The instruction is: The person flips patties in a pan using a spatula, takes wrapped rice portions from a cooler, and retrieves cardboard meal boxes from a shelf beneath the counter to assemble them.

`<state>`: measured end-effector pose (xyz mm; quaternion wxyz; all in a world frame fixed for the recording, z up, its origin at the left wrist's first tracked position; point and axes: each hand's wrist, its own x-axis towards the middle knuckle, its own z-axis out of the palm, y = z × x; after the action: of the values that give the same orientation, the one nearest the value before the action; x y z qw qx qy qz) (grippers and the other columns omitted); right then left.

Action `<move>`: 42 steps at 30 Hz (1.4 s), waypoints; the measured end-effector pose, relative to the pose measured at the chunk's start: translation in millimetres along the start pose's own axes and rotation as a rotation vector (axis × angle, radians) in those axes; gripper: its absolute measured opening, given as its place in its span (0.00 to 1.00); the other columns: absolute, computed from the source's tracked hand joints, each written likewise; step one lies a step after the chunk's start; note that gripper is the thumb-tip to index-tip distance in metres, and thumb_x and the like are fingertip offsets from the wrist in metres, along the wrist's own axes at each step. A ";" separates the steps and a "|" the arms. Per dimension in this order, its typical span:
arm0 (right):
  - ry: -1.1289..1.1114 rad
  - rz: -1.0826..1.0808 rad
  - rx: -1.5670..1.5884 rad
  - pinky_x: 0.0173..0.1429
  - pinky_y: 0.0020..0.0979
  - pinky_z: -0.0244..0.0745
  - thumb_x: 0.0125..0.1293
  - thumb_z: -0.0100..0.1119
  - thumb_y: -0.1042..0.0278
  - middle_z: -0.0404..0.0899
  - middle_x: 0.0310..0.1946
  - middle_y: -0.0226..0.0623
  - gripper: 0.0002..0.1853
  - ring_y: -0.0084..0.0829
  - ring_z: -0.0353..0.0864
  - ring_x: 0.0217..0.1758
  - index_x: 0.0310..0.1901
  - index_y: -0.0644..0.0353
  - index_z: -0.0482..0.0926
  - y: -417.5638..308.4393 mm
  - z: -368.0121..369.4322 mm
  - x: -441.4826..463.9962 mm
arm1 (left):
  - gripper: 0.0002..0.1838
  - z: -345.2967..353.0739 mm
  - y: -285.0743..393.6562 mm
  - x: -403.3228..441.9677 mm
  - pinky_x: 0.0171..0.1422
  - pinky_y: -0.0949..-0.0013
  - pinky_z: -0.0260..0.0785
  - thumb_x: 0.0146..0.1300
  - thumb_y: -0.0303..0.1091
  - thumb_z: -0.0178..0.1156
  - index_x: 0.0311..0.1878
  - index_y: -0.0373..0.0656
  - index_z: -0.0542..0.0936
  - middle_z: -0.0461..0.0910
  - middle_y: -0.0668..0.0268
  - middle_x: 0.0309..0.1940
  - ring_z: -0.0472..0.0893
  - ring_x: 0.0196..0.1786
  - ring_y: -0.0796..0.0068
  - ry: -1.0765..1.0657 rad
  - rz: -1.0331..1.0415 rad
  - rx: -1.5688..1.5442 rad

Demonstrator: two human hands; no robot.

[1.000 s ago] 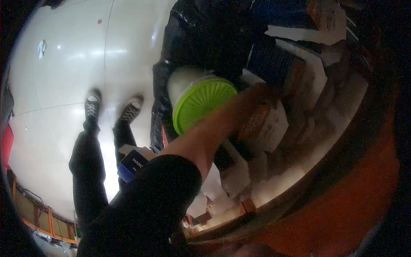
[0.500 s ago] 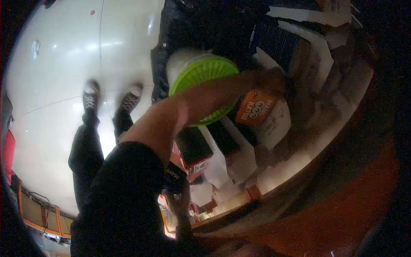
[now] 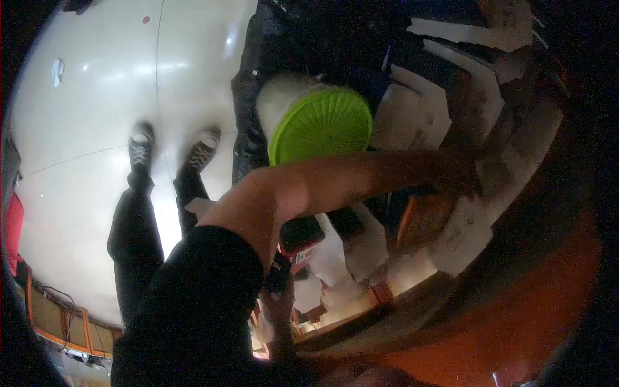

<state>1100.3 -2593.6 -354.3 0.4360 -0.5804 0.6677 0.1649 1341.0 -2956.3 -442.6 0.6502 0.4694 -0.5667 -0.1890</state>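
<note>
My left hand (image 3: 465,173) reaches far right in dim light, its fingers dark and blurred. Beside it is a box with an orange-brown side (image 3: 425,219) and a pale open flap (image 3: 463,237); whether my fingers grip it cannot be made out. My right hand (image 3: 277,308), low in the middle, is closed round a small dark box (image 3: 277,274) with pale lettering. A white tub with a ribbed green lid (image 3: 325,126) lies just above my left forearm. Close to my right hand stands a dark-topped box with a red side (image 3: 302,242).
Open cartons with pale flaps (image 3: 416,109) line the right side. Black plastic sheeting (image 3: 303,39) lies behind the tub. My shoes (image 3: 140,151) stand on the pale floor (image 3: 97,97). A curved wooden edge (image 3: 361,329) runs along the lower right.
My left hand has moved right and down in view, and the orange-sided box has shifted the same way. A pale-flapped carton shows where that hand was. My right hand came into view with the dark box.
</note>
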 end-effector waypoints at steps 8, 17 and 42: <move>-0.057 0.073 -0.033 0.74 0.39 0.56 0.59 0.68 0.63 0.63 0.67 0.46 0.38 0.41 0.63 0.70 0.69 0.63 0.60 -8.7 -1.8 4.2 | 0.19 0.2 -42.7 7.4 0.63 0.50 0.67 0.67 0.40 0.56 0.61 0.53 0.74 0.75 0.61 0.58 0.75 0.59 0.59 -0.052 -0.054 0.073; -0.089 0.052 0.005 0.70 0.39 0.63 0.57 0.69 0.62 0.68 0.64 0.47 0.38 0.40 0.69 0.65 0.67 0.63 0.62 16.2 -4.7 2.6 | 0.18 5.3 -122.8 6.2 0.62 0.51 0.68 0.67 0.40 0.56 0.60 0.53 0.76 0.76 0.61 0.57 0.76 0.58 0.59 -0.222 -0.258 0.249; -0.090 0.078 0.024 0.67 0.37 0.66 0.56 0.71 0.64 0.69 0.63 0.47 0.38 0.38 0.71 0.62 0.66 0.63 0.64 109.5 -1.8 3.6 | 0.16 7.7 -142.5 -14.2 0.58 0.53 0.71 0.67 0.42 0.55 0.56 0.52 0.79 0.79 0.61 0.52 0.79 0.54 0.58 -0.314 -0.381 0.374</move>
<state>999.2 -2567.4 -387.3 0.4656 -0.5409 0.6714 0.1995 1370.6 -3017.9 -568.7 0.4098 0.6436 -0.5873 -0.2701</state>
